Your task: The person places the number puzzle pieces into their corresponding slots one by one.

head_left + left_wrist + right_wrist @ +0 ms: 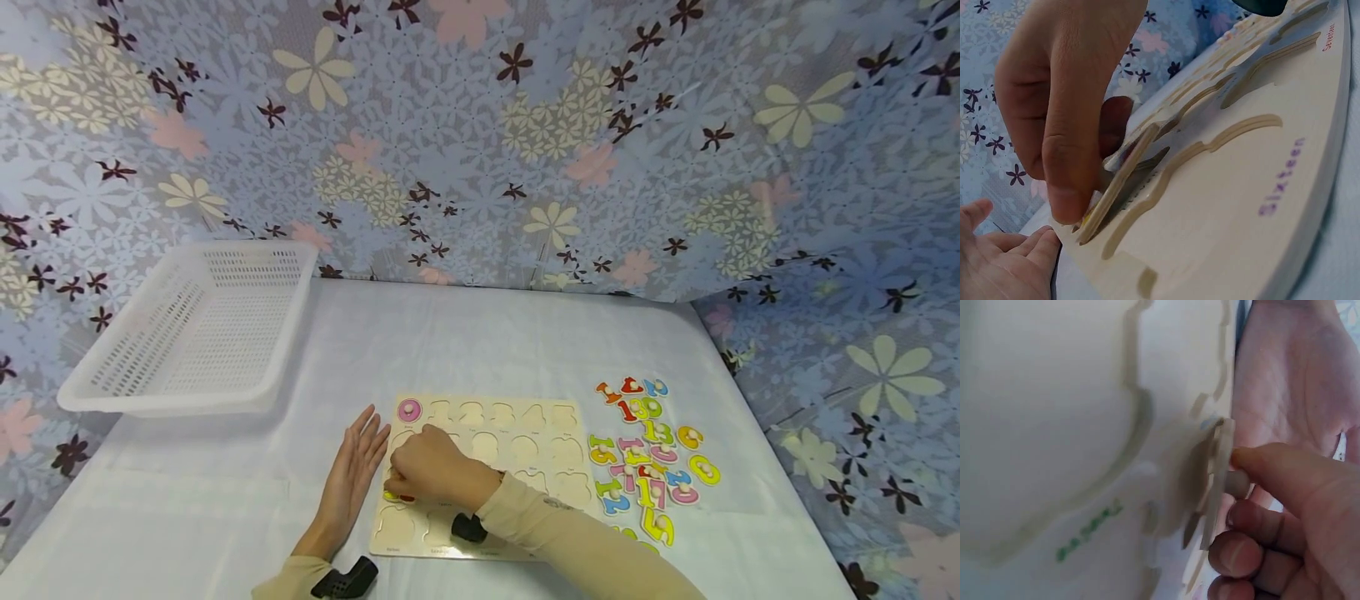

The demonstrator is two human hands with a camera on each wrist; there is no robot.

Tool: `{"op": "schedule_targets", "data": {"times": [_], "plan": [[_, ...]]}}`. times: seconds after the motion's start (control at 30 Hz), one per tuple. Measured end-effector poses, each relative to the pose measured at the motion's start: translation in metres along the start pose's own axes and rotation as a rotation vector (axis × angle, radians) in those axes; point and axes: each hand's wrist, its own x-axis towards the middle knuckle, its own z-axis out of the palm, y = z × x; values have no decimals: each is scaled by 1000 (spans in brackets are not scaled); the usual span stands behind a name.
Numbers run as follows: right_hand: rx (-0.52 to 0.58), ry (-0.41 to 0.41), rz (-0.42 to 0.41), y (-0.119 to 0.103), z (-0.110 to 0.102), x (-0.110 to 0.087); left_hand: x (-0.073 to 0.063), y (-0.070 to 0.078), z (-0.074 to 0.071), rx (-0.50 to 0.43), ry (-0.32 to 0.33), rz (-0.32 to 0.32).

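Note:
A wooden number puzzle board point(551, 423) lies flat, with a pink zero piece point(409, 410) in its top-left recess. My right hand point(442, 472) is over the board's left side, pinching a number piece point(1217, 494) near its round peg point(1237, 484). In the left wrist view the piece point(1121, 184) stands tilted on edge over a recess above the word "Sixteen". Yellow and red show below the fingers in the head view, but the digit is hidden. My left hand point(351, 479) rests beside the board's left edge, fingers extended, holding nothing.
Several colourful number pieces point(660, 454) lie in a loose pile right of the board, some overlapping. A white perforated basket point(288, 350) stands at the back left of the white-covered table point(465, 333). Floral cloth point(480, 167) hangs behind.

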Motion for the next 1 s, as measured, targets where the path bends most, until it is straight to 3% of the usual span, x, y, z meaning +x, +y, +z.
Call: {"op": "schedule_targets", "data": {"times": [0.3,0.6,0.7,0.83,1.0], "plan": [[-42,-9,51,-2,2,-2,0,-1,1,-2,-7,6],[-56,8,-5,1,3,-9,1,0,1,-7,-6,12],[3,1,18,6,1,-15,2,0,2,-14,0,8],[171,23,94,31,-7,-34,1,-1,4,-21,25,-21],[294,160,216,103,-12,-88,0,0,7,-11,51,-47]]}}
